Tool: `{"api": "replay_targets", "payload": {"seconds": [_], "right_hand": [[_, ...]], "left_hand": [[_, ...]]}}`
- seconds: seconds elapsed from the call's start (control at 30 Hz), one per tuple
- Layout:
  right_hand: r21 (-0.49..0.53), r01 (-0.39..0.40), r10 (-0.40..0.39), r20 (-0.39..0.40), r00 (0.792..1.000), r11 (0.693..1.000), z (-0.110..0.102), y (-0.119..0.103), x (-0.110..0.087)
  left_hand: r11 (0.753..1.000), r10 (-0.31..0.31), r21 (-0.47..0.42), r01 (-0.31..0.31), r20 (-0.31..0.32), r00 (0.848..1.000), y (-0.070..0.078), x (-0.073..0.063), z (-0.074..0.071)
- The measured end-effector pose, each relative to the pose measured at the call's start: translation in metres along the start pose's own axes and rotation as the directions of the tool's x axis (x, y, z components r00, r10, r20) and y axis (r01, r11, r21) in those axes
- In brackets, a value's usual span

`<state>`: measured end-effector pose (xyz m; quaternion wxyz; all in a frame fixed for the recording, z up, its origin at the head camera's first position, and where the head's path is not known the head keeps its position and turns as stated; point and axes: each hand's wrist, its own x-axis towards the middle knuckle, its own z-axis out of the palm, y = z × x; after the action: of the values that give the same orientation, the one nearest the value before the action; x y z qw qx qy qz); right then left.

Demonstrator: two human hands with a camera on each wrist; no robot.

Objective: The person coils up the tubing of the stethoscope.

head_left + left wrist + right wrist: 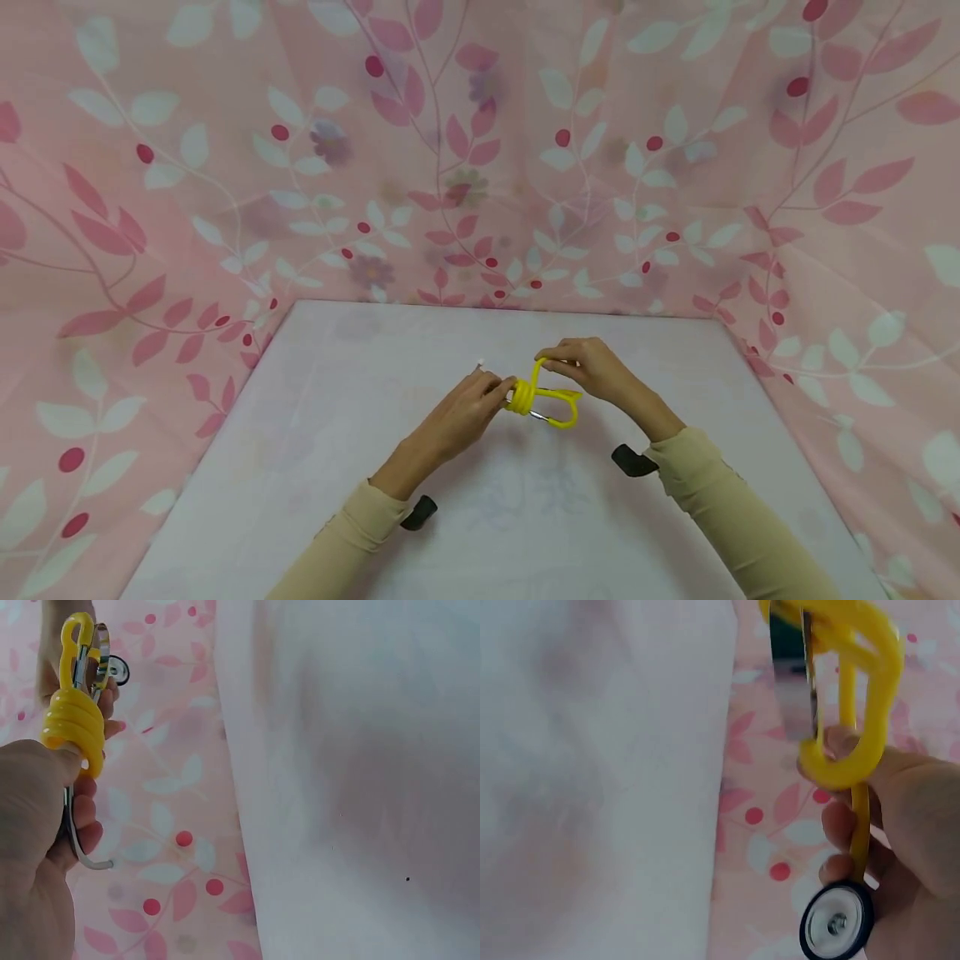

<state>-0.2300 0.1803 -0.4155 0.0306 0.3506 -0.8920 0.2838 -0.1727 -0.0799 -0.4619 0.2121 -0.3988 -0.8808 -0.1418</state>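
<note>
A stethoscope with yellow tubing (522, 398) is held above the white table, its tube wound in several turns round its metal stems. My left hand (461, 414) grips the coiled part, the thumb pressing on the turns and the fingers curled behind. Below that grip, in the left wrist view, a bent metal ear tube (88, 859) sticks out. My right hand (596, 367) pinches the end length of tubing, pulled up from the coil. The round chest piece (836, 922) hangs by the right palm. A yellow loop (881, 690) extends past the coil toward the right hand.
The white table (360, 358) lies beneath both hands. Pink cloth with a leaf pattern (510, 167) surrounds it at the back and sides. A black strap or mount (633, 461) shows at the right wrist and another (419, 512) at the left.
</note>
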Motion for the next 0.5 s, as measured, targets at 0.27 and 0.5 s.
{"api": "replay_targets", "payload": {"seconds": [0.27,0.5], "right_hand": [[0.298,-0.038,0.022,0.054,0.998,0.954,0.018,0.022,-0.008],[0.458,-0.151,0.130,0.077,0.988,0.876,0.048,0.018,-0.015]], "left_hand": [[0.989,0.040,-0.137,-0.050,-0.076,0.996,0.000,0.001,-0.005],[0.988,-0.032,-0.154,0.009,-0.147,0.989,-0.004,0.004,-0.004]]}}
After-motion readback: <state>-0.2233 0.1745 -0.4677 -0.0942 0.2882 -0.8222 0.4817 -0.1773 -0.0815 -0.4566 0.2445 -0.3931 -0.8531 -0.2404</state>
